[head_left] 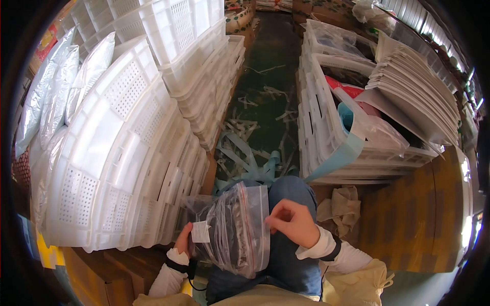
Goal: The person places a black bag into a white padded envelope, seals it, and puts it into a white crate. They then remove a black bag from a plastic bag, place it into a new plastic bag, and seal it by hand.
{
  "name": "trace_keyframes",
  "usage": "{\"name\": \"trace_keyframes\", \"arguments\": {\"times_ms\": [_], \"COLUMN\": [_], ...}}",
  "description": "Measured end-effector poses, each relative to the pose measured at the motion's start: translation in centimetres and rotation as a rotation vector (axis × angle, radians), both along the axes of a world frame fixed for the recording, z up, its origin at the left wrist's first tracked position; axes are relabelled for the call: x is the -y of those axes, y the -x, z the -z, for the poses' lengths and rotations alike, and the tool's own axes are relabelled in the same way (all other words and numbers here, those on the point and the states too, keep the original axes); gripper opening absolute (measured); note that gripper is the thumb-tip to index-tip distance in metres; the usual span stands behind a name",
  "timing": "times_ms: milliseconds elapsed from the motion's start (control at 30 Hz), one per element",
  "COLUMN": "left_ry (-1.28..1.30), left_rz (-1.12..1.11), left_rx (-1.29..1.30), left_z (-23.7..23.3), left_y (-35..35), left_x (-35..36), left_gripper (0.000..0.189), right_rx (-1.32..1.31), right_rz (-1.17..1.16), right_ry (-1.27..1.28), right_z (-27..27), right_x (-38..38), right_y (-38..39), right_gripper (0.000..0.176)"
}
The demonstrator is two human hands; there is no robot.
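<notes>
A clear plastic zip bag with dark contents lies over the knees in blue jeans. It has a red line along its right side and a white label on its left. My left hand grips the bag's left edge beside the label, most of its fingers hidden behind the plastic. At the bag's right edge, my right hand is closed in a pinch, thumb and index finger meeting at the plastic rim.
White plastic crates stand stacked at left, silvery packs beside them. Crates at right hold bags and a stack of white sheets. A taped carton is at lower right. Strips of blue material litter the green floor.
</notes>
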State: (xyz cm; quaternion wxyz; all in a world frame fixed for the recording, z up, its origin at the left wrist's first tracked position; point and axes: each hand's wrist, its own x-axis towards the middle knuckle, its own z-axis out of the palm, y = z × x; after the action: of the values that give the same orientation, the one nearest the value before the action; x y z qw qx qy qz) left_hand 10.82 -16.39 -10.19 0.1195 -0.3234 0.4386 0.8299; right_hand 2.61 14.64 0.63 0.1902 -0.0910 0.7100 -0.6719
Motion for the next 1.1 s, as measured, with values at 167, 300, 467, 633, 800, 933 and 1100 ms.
{"name": "trace_keyframes", "arguments": {"times_ms": [167, 300, 467, 633, 800, 933, 1100], "left_ry": [0.148, 0.147, 0.056, -0.178, -0.219, -0.105, -0.045], "left_rz": [0.074, 0.056, 0.081, 0.043, 0.035, 0.035, -0.010], "left_rx": [-0.054, -0.060, -0.010, 0.040, -0.001, -0.038, -0.056], "left_z": [-0.9, -0.3, -0.2, 0.1, 3.0, 2.7, 2.7], "left_y": [-0.4, -0.5, -0.3, 0.5, 0.5, 0.4, 0.1], "left_x": [-0.1, 0.2, 0.3, 0.0, 1.3, 1.8, 1.2], "left_gripper": [0.051, 0.052, 0.056, 0.057, 0.056, 0.051, 0.053], "right_rx": [-0.280, -0.201, 0.100, 0.193, 0.185, 0.086, -0.077], "right_rz": [-0.103, -0.337, -0.272, -0.164, 0.010, 0.024, 0.385], "right_ry": [-0.318, -0.268, 0.079, 0.101, 0.279, 0.308, 0.401], "right_z": [-2.4, 0.4, 0.5, -2.8, -3.5, -3.6, 0.7], "right_x": [1.1, 3.2, 1.9, -1.9, -3.8, -3.7, -2.3], "right_y": [1.5, 2.0, 2.1, 0.0, -1.8, -1.4, 0.5], "right_gripper": [0.028, 0.030, 0.028, 0.023, 0.016, 0.014, 0.035]}}
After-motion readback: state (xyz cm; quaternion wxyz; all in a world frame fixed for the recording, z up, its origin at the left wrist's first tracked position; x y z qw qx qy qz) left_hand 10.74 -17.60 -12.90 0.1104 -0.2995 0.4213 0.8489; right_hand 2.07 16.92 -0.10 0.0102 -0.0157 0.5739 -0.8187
